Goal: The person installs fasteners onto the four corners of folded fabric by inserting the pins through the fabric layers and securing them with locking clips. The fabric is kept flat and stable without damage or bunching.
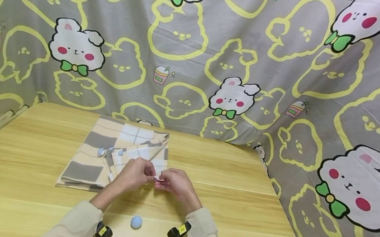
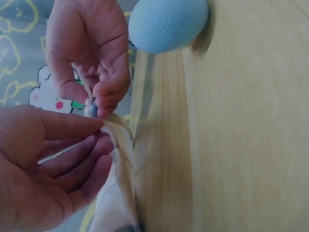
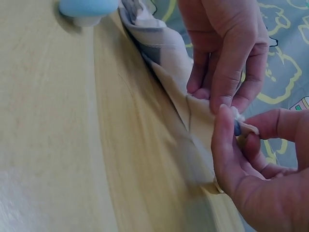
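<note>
A plaid cloth [image 1: 91, 160] in beige, grey and white lies folded on the table, one part turned back toward the person. My left hand [image 1: 136, 174] pinches the edge of its near right corner between thumb and fingers. Right beside it, my right hand [image 1: 178, 184] pinches the same corner, with a small blue-grey bit [image 3: 237, 127] showing between the fingers; what that bit is cannot be told. Closer to the person stands a blue mushroom-shaped piece [image 1: 136, 222] with a white stem, touched by neither hand. Two similar blue round pieces [image 1: 101, 152] sit at the turned-back part of the cloth.
The wooden table [image 1: 226, 218] reaches back to a grey curtain [image 1: 194, 51] printed with rabbits and yellow outlines, which also hangs along both sides. A black camera [image 1: 179, 232] is strapped at the right wrist, another [image 1: 103, 233] at the left.
</note>
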A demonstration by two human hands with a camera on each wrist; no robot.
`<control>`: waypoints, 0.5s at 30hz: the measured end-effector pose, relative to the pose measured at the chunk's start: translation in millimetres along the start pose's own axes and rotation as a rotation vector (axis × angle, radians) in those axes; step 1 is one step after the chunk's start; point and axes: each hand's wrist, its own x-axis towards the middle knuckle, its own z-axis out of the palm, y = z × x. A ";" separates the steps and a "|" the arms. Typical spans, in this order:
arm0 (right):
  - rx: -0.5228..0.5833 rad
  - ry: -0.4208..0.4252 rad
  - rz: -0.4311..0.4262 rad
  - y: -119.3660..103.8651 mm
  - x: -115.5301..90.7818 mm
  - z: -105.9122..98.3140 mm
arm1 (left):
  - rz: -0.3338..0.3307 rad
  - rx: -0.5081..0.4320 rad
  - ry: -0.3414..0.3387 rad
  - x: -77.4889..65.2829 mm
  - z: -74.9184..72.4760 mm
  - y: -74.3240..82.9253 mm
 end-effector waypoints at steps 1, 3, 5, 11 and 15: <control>0.007 -0.006 0.004 0.0 0.1 -0.4 | 0.002 0.003 0.003 0.1 0.0 -0.3; 0.020 -0.019 0.008 -0.3 -0.3 -1.3 | 0.009 0.013 0.011 0.3 0.2 -1.0; 0.031 -0.032 0.015 -0.2 -0.2 -2.4 | 0.010 0.017 0.017 0.5 0.2 -1.6; 0.010 -0.075 0.021 -0.3 -0.3 -4.1 | 0.003 0.011 0.034 0.8 -0.2 -1.7; -0.002 -0.085 0.037 0.2 -0.2 -4.2 | 0.005 0.019 0.045 1.2 -0.6 -1.3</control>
